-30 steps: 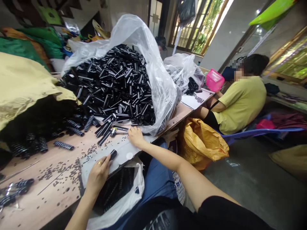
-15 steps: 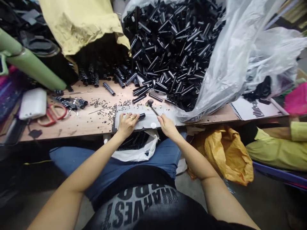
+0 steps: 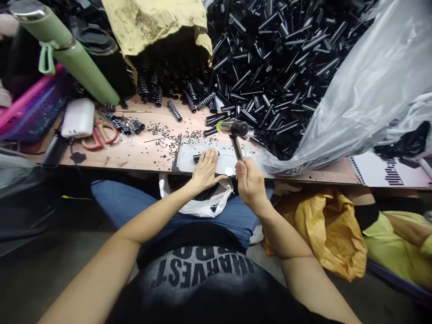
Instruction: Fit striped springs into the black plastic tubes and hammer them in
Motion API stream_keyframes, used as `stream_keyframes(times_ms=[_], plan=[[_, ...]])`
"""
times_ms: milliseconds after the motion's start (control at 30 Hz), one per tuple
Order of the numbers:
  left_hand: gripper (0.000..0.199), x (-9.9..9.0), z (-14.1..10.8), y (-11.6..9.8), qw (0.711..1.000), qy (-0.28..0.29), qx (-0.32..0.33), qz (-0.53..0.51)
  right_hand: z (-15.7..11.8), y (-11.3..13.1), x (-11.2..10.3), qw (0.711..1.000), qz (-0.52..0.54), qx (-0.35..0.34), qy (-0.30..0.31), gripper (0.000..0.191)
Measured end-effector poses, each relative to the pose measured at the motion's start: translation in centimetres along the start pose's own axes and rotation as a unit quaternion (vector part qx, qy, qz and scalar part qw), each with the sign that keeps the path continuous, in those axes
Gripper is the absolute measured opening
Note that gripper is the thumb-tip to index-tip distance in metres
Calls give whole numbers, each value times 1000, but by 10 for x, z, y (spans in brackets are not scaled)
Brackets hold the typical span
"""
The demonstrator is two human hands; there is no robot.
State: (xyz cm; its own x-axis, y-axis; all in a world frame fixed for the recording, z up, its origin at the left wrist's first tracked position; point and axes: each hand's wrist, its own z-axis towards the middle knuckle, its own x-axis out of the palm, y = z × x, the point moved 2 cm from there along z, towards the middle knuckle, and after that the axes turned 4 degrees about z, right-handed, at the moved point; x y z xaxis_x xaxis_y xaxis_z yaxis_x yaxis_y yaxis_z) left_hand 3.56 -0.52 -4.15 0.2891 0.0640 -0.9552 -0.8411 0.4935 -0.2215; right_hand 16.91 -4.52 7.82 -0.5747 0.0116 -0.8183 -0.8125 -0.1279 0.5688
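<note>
My left hand (image 3: 205, 173) lies flat, fingers stretched out, over a short black tube (image 3: 196, 158) on a translucent white board (image 3: 187, 147). The tube's left end shows; its middle is hidden beneath the fingers. Wrapped around the handle of a small hammer (image 3: 236, 146), my right hand (image 3: 251, 185) is closed above the board's right part. The hammer's head is raised, with a black face on the right and a yellow-green one on the left. A small white disc (image 3: 229, 171) rests on the board between the two hands.
Behind the board rises a heap of black tubes (image 3: 270, 81) in a clear plastic bag (image 3: 367, 90). Tiny dark pieces (image 3: 165, 135) are scattered left of it. Red-handled scissors (image 3: 100, 136), a white box (image 3: 78, 118) and a green bottle (image 3: 84, 67) stand further left. An orange sack (image 3: 332, 234) is right.
My right hand has lifted the hammer and turned it upright. My left hand has flattened over the tube, which now pokes out on its left side. The view has shifted left.
</note>
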Motion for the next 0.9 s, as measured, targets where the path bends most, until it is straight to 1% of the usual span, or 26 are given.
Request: stream_keyframes(times_ms=[33, 133, 167, 200, 233, 267, 333, 400, 433, 467, 500, 567, 600, 633, 700, 733, 767, 800, 833, 900], plan=[[83, 2, 0, 0, 1000, 2, 4, -5, 1, 4, 9, 1000, -10, -7, 27, 40], [67, 4, 3, 6, 1000, -1, 19, -10, 3, 4, 42, 984, -84, -13, 159, 32], [63, 4, 5, 8, 1000, -3, 25, -9, 4, 1, 50, 977, -105, -12, 188, 31], [60, 2, 7, 9, 1000, -4, 28, -9, 6, -2, 54, 973, -118, -10, 197, 31], [56, 0, 10, 10, 1000, -2, 25, -9, 7, -5, 54, 974, -122, -8, 190, 31], [51, -3, 12, 11, 1000, 4, 11, -9, 9, -9, 51, 978, -120, -5, 169, 32], [40, -11, 16, 12, 999, 29, -21, -12, 12, -20, 39, 985, -116, 6, 124, 34], [32, -22, 20, 18, 998, 57, -30, -28, 17, -38, 25, 987, -128, 21, 91, 35], [30, -27, 24, 26, 997, 60, -29, -39, 20, -49, 19, 986, -143, 29, 81, 34], [29, -34, 30, 38, 997, 50, -39, -47, 24, -61, 15, 983, -162, 39, 74, 34], [29, -41, 38, 55, 996, 29, -64, -50, 28, -73, 13, 980, -182, 51, 68, 34], [34, -54, 60, 102, 984, -46, -169, -18, 40, -93, 11, 974, -211, 61, 60, 33], [38, -59, 73, 127, 979, -68, -193, 13, 48, -99, 12, 974, -216, 50, 56, 31], [41, -62, 86, 151, 979, -70, -185, 45, 57, -101, 14, 975, -215, 29, 49, 29], [37, -62, 106, 187, 992, -1, -103, 79, 81, -96, 20, 977, -209, -26, 32, 27], [35, -61, 113, 199, 994, 30, -62, 88, 95, -90, 25, 976, -208, -53, 28, 26], [34, -60, 116, 207, 994, 55, -30, 90, 110, -82, 30, 974, -210, -77, 30, 26], [33, -60, 117, 211, 994, 67, -13, 87, 125, -74, 37, 971, -214, -99, 44, 26], [31, -61, 116, 210, 994, 68, -9, 79, 141, -65, 45, 966, -218, -120, 65, 27], [26, -65, 110, 199, 998, 48, -29, 40, 167, -51, 57, 958, -225, -141, 110, 26]])
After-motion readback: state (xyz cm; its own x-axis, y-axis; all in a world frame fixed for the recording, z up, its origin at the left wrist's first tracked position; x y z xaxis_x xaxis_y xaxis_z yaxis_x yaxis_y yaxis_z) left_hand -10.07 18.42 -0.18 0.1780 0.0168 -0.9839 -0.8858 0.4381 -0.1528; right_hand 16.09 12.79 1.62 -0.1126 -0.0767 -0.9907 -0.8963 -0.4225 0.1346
